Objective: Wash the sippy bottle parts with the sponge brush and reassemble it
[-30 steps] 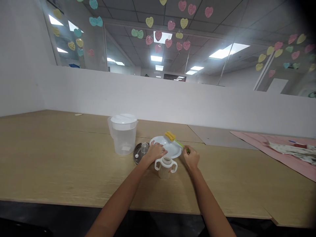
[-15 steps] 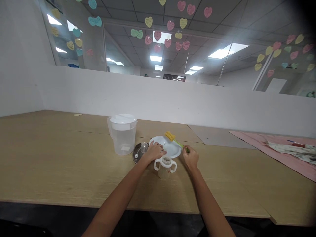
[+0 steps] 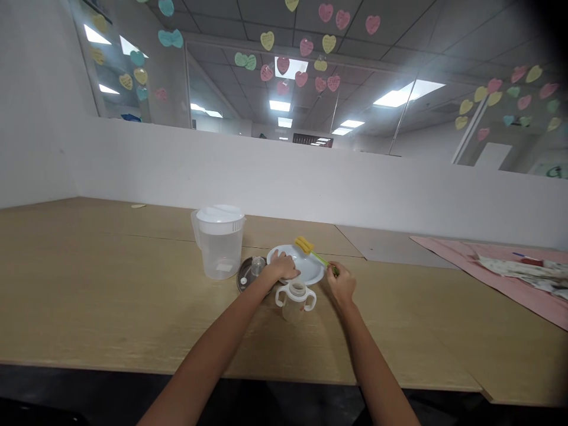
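My right hand (image 3: 341, 283) is closed around the green handle of a bottle brush. The brush's yellow sponge head (image 3: 304, 245) rests over the far rim of a white bowl (image 3: 315, 273). Over the bowl's left side reaches my left hand (image 3: 284, 266), fingers apart and stretched down into it; no object shows in them. Just in front of the bowl stands a clear baby bottle (image 3: 293, 307) with white side handles, its mouth uncovered. Left of it, a round metal dish (image 3: 243, 283) carries a small clear cap (image 3: 257, 266) and a small white piece (image 3: 244, 281); my left forearm partly covers the dish.
A clear lidded pitcher (image 3: 222, 251) stands left of the dish. On the right lies a pink cloth (image 3: 452, 254) with a patterned cloth and a pen on it. A grey sheet (image 3: 386, 245) lies near the wall. The table's front edge runs beneath my forearms.
My left hand has shifted slightly right and farther over the bowl, uncovering more of the clear cap on the dish. My right hand and the brush have hardly moved.
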Available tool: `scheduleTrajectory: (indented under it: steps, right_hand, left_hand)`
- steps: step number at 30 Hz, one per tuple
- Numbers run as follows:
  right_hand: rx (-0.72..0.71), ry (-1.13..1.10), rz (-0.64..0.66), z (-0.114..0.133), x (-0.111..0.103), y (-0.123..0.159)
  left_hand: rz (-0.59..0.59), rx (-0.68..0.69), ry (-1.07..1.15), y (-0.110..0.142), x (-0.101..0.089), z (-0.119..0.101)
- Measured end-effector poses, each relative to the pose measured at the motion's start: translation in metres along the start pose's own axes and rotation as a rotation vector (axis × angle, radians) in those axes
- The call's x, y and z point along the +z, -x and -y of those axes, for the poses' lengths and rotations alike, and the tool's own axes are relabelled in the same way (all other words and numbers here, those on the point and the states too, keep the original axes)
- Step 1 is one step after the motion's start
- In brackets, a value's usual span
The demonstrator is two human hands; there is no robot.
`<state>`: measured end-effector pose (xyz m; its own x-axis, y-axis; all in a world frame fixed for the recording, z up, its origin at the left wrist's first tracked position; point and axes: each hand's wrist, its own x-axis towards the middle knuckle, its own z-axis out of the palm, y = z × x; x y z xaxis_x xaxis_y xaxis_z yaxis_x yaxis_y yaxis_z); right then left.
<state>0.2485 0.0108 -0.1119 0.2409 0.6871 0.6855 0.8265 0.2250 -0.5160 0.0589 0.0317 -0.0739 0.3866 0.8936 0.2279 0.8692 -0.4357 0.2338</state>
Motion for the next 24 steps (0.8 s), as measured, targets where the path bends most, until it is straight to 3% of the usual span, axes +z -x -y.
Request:
scheduleTrajectory:
  steps: [5, 10, 14, 17, 20, 24]
  right_hand:
    - [0.031, 0.001, -0.007, 0.002, -0.002, 0.000]
    - [0.059, -0.038, -0.002, 0.001, -0.002, -0.001]
    - [0.175, -0.198, -0.079, -0.002, -0.003, -0.004]
    - [0.246, -0.353, -0.139, -0.002, -0.003, -0.006]
    - [0.246, -0.377, -0.109, -0.001, -0.001, -0.006]
    - [0.186, -0.313, -0.067, 0.000, 0.002, -0.004]
  left_hand:
    - [-0.054, -0.016, 0.014, 0.000, 0.003, -0.001]
    - [-0.184, -0.007, 0.123, 0.009, -0.001, -0.002]
    - [-0.311, -0.058, 0.222, 0.020, -0.009, -0.002]
    - [-0.449, -0.127, 0.429, 0.033, -0.013, 0.000]
    - [-0.624, -0.164, 0.739, 0.045, -0.013, 0.002]
    - [-0.750, -0.070, 0.932, 0.049, -0.010, 0.003]
